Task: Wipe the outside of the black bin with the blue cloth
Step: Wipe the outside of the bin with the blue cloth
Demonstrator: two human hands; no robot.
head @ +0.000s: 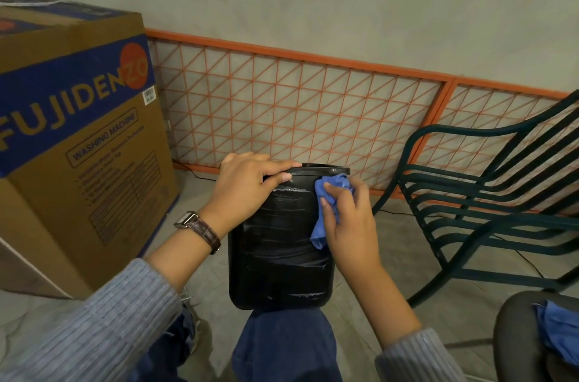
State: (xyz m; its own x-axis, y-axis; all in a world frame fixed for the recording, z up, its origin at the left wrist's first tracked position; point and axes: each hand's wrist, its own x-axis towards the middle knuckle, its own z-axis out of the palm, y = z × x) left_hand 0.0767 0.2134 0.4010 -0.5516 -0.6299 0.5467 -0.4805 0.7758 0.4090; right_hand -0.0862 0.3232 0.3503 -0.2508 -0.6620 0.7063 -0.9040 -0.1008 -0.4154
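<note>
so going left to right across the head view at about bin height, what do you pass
cardboard box → wristwatch → left hand on the rim → black bin → blue cloth → right hand → green rocking chair

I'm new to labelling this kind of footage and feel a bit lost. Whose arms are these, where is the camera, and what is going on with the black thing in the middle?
There is no machine here. A person wears a wide-angle camera on the head, looking forward and down, so the arms are the person's own.

The left hand, with a wristwatch, has its grip on the rim of the black bin, which rests against the person's knee. The right hand presses a bunched blue cloth against the bin's upper side, near the rim, to wipe it.

Around them on the concrete floor: a cardboard washing machine box on the left, an orange mesh panel against the wall, and a dark green rocking chair on the right.
</note>
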